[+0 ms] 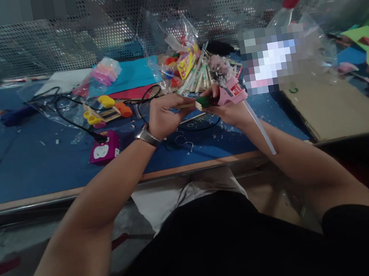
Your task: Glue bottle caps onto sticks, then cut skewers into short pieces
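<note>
The left hand [163, 116] pinches a stick [186, 106] between its fingers, raised over the tabletop [133, 167] near the front edge. The right hand [231, 113] has its fingers curled on the glue gun [232, 93] and seems to steady a green piece [204, 102] at the stick's end; any finger on the trigger is hidden. Good work here calls for a light, firm pinch, ends squared up, and fingertips clear of the nozzle. The glue stick [260, 128] slants over the right forearm, so wrist turns are best small. A cable [202, 128] lies below, best kept free of drips.
</note>
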`<state>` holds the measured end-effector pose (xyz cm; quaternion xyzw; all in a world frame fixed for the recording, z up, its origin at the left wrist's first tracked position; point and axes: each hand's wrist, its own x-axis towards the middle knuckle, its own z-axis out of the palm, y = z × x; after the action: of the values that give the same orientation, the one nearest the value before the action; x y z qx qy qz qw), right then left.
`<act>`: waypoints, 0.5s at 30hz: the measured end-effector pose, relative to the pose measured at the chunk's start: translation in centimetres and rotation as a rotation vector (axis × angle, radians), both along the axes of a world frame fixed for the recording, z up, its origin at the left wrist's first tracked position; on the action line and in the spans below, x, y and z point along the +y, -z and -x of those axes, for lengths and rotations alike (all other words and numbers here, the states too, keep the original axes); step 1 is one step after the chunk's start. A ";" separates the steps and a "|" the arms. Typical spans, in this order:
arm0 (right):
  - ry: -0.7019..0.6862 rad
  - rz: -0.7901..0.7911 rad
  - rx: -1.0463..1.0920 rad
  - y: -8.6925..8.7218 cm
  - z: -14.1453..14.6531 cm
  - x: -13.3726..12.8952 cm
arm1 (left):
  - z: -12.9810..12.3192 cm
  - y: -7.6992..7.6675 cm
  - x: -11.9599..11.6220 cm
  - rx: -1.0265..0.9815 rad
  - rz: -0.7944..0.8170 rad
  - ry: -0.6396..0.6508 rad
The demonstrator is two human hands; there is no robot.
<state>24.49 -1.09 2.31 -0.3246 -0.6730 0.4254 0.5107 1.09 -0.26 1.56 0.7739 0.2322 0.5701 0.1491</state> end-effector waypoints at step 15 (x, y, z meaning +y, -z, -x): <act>-0.011 -0.026 0.049 0.3 -0.4 1.4 | 0.8 0.9 1.0 -0.017 0.284 0.051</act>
<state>24.90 0.36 1.97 -0.3035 -0.6676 0.4273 0.5288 0.28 0.73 0.65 0.7457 0.2894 0.5342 0.2737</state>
